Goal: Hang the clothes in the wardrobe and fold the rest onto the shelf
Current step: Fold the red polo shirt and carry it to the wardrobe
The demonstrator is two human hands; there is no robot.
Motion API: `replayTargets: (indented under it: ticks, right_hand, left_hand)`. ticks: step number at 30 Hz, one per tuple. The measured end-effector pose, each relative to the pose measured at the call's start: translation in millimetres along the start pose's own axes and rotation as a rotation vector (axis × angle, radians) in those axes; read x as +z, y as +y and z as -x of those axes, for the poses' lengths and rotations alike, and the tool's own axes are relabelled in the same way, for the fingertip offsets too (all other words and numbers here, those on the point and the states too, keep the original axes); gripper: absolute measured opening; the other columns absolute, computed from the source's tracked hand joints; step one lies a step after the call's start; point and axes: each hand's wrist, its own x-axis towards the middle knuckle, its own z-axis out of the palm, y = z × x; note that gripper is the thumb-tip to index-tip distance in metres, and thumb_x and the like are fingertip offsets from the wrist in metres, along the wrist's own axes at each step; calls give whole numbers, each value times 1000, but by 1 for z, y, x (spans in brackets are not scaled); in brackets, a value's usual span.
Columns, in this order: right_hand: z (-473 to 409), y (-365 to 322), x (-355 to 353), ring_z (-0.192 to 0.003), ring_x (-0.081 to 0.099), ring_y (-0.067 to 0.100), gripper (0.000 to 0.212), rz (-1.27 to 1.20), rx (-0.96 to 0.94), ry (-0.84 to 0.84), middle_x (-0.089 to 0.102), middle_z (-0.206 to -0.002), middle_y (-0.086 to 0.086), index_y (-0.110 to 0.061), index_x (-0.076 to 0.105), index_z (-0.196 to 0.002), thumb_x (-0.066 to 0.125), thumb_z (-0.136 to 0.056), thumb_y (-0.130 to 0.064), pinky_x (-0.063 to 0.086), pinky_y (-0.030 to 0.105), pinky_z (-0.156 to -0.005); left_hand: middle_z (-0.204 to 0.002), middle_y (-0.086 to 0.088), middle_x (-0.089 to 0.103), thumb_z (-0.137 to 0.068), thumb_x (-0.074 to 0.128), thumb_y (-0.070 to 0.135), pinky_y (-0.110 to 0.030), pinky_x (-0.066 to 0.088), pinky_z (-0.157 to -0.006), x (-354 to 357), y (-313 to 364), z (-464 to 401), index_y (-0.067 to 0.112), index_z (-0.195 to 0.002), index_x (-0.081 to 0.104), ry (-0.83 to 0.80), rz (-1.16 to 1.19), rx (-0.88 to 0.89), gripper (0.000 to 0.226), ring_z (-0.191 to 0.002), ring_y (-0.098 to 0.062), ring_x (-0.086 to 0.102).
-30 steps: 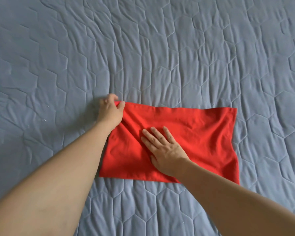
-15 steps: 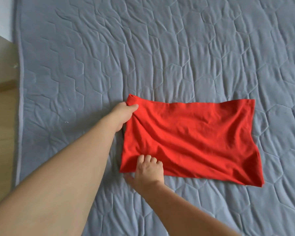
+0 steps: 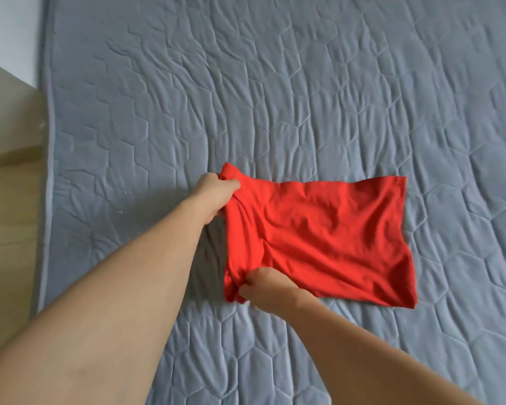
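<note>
Both hands, left hand [image 3: 218, 197] and right hand [image 3: 263, 287], pinch the unlabelled red garment [image 3: 327, 238].

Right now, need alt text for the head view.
Two bare hands grip the left end of a folded red cloth garment on a grey quilted bedspread: left hand at the far corner, right hand at the near.

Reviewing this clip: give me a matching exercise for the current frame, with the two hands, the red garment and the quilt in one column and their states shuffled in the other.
Things:
1. left hand
2. right hand
3. red garment
4. grey quilt

States:
A. lies folded, its left edge lifted
B. pinches the garment's near left corner
C. spread flat under everything
D. grips the garment's far left corner

Pairs: 1-D, 2-B, 3-A, 4-C
</note>
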Motion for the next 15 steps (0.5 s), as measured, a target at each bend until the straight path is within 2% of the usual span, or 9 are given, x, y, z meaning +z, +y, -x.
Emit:
replayTargets:
  ticks: [2,4,6,8,9,12,13,15]
  right_hand:
    - [25,21,-16,-70,64,11,24,-213,-11,-40,68,-74,-2,-16,74,-89,51,-83,-19,49,25,-64]
    - [52,42,-33,-57,57,2,31,-400,-10,-76,67,-65,-10,-17,75,-87,45,-85,-6,46,17,-58]
    - [77,68,-50,-58,57,3,31,-466,38,-50,69,-66,-8,-13,73,-88,44,-89,-5,47,16,-61]
    - [97,97,-65,-58,55,3,28,-486,102,-56,68,-62,-7,1,70,-96,44,-92,-7,44,14,-58]
    - [106,111,-73,-59,55,5,28,-508,112,-66,67,-59,-9,2,70,-93,43,-92,-7,44,15,-57]
    - [122,155,-89,-67,58,5,29,-482,162,-5,65,-64,-8,-16,66,-69,49,-90,-9,51,20,-70]
    - [125,169,-94,-67,58,3,28,-472,188,26,62,-67,-5,-20,62,-65,51,-90,-10,50,18,-70]
    - [129,193,-104,-72,56,10,19,-499,270,91,59,-70,-3,-22,58,-66,57,-84,-16,46,16,-62]
  left_hand:
    - [-95,-11,72,-52,62,38,-41,56,-76,11,20,20,15,-95,65,-2,-39,11,49,-85,-27,68]
    - [-92,-10,69,-64,63,30,-41,59,-72,31,44,41,12,-96,64,-60,-61,18,37,-83,-25,67]
    - [-89,-11,65,-78,60,18,-40,59,-59,61,71,61,8,-98,61,-130,-59,13,22,-78,-24,65]
    - [-93,-12,62,-81,59,15,-40,59,-55,97,91,73,5,-102,58,-148,-91,26,22,-81,-26,65]
    - [-96,-12,61,-82,59,16,-42,59,-55,118,100,78,5,-103,57,-145,-117,42,24,-83,-27,65]
    - [-100,-10,63,-84,58,23,-40,60,-58,182,115,88,6,-105,59,-198,-187,72,28,-84,-26,66]
    - [-98,-9,63,-86,57,27,-37,59,-61,202,117,90,8,-105,59,-254,-213,77,28,-83,-25,65]
    - [-90,-7,60,-90,50,29,-32,53,-69,234,118,88,12,-95,58,-336,-328,136,20,-83,-25,60]
